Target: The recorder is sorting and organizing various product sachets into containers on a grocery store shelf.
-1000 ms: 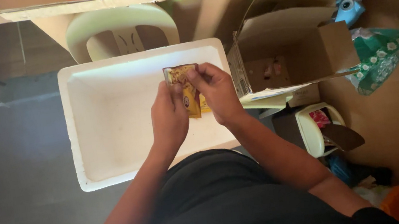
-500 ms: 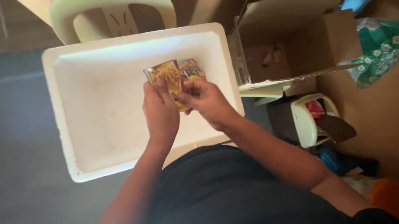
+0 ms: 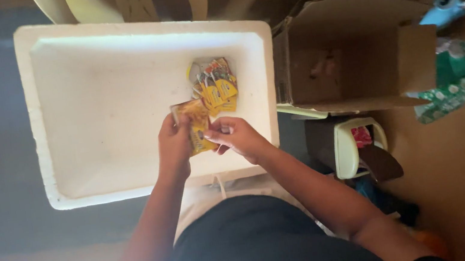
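Note:
Over a white foam box [image 3: 72,195], my left hand [image 3: 174,148] grips a small stack of yellow sachets [image 3: 197,126] by its left edge. My right hand [image 3: 238,139] pinches the same stack from the right side, fingertips on its lower corner. Deeper in the box, just beyond my hands, lies a loose pile of yellow sachets [image 3: 215,85] on the white floor near the right wall. Both forearms reach forward from my dark-clothed lap.
An open brown cardboard box [image 3: 350,59] stands right of the foam box. A pale plastic chair back [image 3: 123,0] shows above it. A cream container [image 3: 355,143], a green patterned bag [image 3: 462,80] and a blue item [image 3: 445,3] lie at the right.
The view has shifted closer and the foam box sits lower in frame. A pile of sachets now lies in the box beyond my hands, which have drawn back toward me with a smaller stack.

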